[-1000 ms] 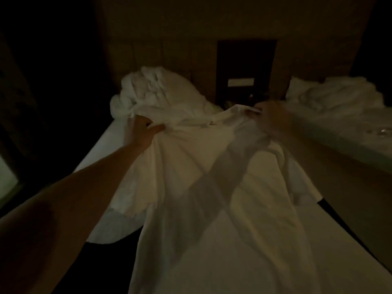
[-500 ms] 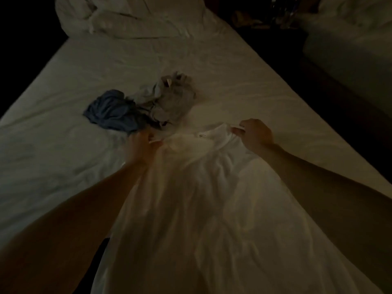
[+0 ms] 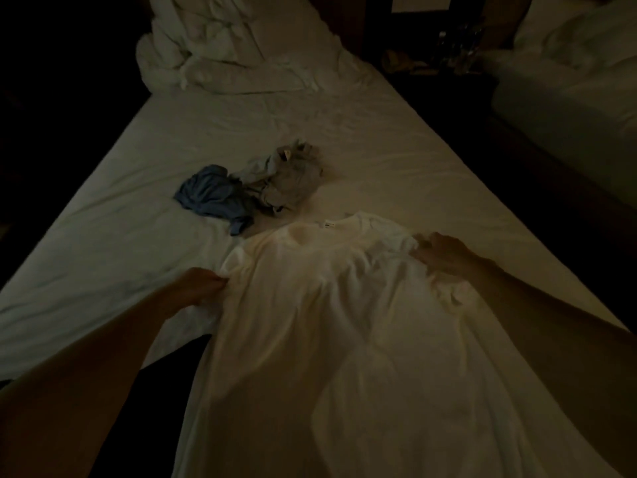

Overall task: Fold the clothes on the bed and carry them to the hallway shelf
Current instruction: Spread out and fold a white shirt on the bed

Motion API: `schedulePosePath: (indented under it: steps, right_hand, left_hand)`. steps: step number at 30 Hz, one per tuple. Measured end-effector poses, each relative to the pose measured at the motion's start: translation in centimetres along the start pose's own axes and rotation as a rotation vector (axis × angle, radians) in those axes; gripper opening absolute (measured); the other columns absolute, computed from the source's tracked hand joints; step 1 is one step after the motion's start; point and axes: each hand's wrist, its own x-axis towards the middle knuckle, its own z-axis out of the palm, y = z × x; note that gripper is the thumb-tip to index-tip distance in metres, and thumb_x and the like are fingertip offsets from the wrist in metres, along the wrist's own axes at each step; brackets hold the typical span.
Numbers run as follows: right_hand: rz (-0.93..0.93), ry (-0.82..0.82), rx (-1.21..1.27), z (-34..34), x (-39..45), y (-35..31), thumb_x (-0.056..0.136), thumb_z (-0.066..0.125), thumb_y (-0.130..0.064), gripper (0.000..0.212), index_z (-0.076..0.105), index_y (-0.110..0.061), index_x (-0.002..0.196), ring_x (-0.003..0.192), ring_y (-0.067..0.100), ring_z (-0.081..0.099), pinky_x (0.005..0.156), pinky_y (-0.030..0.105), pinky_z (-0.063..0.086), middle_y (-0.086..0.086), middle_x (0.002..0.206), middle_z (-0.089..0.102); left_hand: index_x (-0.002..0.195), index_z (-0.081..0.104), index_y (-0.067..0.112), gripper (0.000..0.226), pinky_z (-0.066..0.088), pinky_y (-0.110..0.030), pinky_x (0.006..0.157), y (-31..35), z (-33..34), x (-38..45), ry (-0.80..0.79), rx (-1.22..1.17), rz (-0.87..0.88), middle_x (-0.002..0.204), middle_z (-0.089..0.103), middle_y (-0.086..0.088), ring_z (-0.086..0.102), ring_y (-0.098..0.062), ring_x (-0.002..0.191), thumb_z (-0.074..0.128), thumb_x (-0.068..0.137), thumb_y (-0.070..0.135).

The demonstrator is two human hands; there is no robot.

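Two hands, left hand (image 3: 201, 286) and right hand (image 3: 444, 253), are pinching the white T-shirt (image 3: 344, 322) at its shoulders; fingers should be smoothing it flat on the bed (image 3: 396, 150) before folding.

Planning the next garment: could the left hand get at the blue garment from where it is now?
Probably yes. The blue garment lies in the open on the bed, just beyond the left hand, nothing between them. But that hand is gripping the white shirt and must release first.

One head view from above, close, down and toward 12 o'clock along the bed (image 3: 344, 139).
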Motion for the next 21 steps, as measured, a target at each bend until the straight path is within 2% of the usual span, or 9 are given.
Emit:
schedulePosePath:
  steps: [4, 7, 9, 11, 13, 14, 17, 19, 21]
  right_hand:
    - [-0.048, -0.013, -0.139, -0.3, -2.4, 2.7, 0.088, 0.063, -0.043, 0.052, 0.054, -0.017, 0.132, 0.11, 0.031, 0.059, 0.09, 0.036, 0.048, 0.011, 0.125, 0.06]
    - [-0.005, 0.042, -0.142, -0.6, -3.2, 3.8, 0.093, 0.056, -0.035, 0.034, 0.059, -0.014, 0.119, 0.095, 0.03, 0.063, 0.075, 0.034, 0.05, 0.01, 0.11, 0.063]
    - [0.02, 0.091, -0.098, -1.0, -3.4, 3.9, 0.097, 0.049, -0.033, 0.033, 0.059, -0.014, 0.122, 0.102, 0.032, 0.062, 0.078, 0.035, 0.048, 0.013, 0.118, 0.062]
    - [0.034, 0.159, -0.017, -1.7, -3.7, 3.6, 0.1, 0.043, -0.036, 0.039, 0.057, -0.012, 0.126, 0.109, 0.035, 0.059, 0.086, 0.038, 0.046, 0.016, 0.126, 0.058]
    - [0.05, 0.163, 0.083, -2.6, -3.3, 3.4, 0.1, 0.042, -0.039, 0.043, 0.059, -0.008, 0.122, 0.109, 0.036, 0.058, 0.086, 0.037, 0.046, 0.019, 0.125, 0.058]
    - [0.05, 0.142, 0.15, -3.1, -3.1, 3.1, 0.099, 0.044, -0.039, 0.042, 0.061, -0.005, 0.119, 0.107, 0.036, 0.059, 0.082, 0.034, 0.046, 0.018, 0.123, 0.059]
    - [0.066, 0.097, 0.431, -4.9, -3.0, 2.4, 0.096, 0.054, -0.026, 0.026, 0.065, -0.003, 0.101, 0.078, 0.031, 0.061, 0.057, 0.027, 0.042, 0.016, 0.102, 0.061]
    - [0.112, 0.098, 0.584, -5.5, -3.3, 2.5, 0.091, 0.058, -0.021, 0.018, 0.062, -0.005, 0.083, 0.064, 0.029, 0.056, 0.051, 0.026, 0.039, 0.016, 0.087, 0.06]
    - [0.123, 0.064, 0.619, -5.6, -3.7, 2.8, 0.089, 0.059, -0.02, 0.016, 0.063, -0.005, 0.086, 0.068, 0.03, 0.057, 0.055, 0.028, 0.041, 0.016, 0.086, 0.061]
  left_hand:
    - [0.095, 0.052, 0.011, 0.016, 0.043, -0.034, 0.082, 0.5, 0.3, -3.0, -0.007, -0.104, 0.026, 0.11, 0.05, -0.009, 0.052, -0.022, 0.09, 0.059, 0.095, 0.026]
    - [0.1, 0.057, -0.003, 0.021, 0.046, -0.042, 0.077, 0.6, -0.8, -2.4, 0.331, -0.19, 0.058, 0.112, 0.059, -0.026, 0.06, -0.037, 0.094, 0.061, 0.094, 0.017]
    - [0.099, 0.061, -0.006, 0.025, 0.044, -0.04, 0.075, 1.1, -3.1, -2.0, 0.511, -0.028, 0.107, 0.105, 0.062, -0.029, 0.059, -0.043, 0.098, 0.064, 0.091, 0.018]
    - [0.098, 0.065, 0.002, 0.027, 0.048, -0.045, 0.084, 2.1, -5.6, -1.2, 0.582, 0.225, 0.101, 0.107, 0.064, -0.025, 0.058, -0.042, 0.099, 0.065, 0.089, 0.027]
    - [0.11, 0.064, 0.0, 0.036, 0.049, -0.046, 0.09, 4.7, -7.3, -1.0, 0.513, 0.31, 0.055, 0.117, 0.062, -0.024, 0.058, -0.041, 0.105, 0.063, 0.09, 0.03]
    - [0.114, 0.061, -0.003, 0.038, 0.049, -0.042, 0.087, 6.5, -7.5, -1.2, 0.447, 0.242, 0.042, 0.117, 0.061, -0.024, 0.059, -0.039, 0.105, 0.063, 0.091, 0.027]
    - [0.122, 0.057, -0.007, 0.036, 0.05, -0.034, 0.085, 11.7, -6.1, -2.7, 0.25, -0.004, 0.048, 0.121, 0.059, -0.022, 0.06, -0.035, 0.109, 0.063, 0.091, 0.012]
    - [0.129, 0.053, -0.003, 0.036, 0.05, -0.018, 0.074, 13.8, -4.4, -4.4, 0.084, -0.176, 0.127, 0.129, 0.057, -0.014, 0.061, -0.027, 0.114, 0.055, 0.094, 0.004]
    - [0.126, 0.051, 0.008, 0.032, 0.045, -0.004, 0.059, 15.0, -1.8, -4.9, -0.058, -0.395, 0.234, 0.122, 0.059, -0.009, 0.069, -0.018, 0.095, 0.052, 0.096, -0.001]
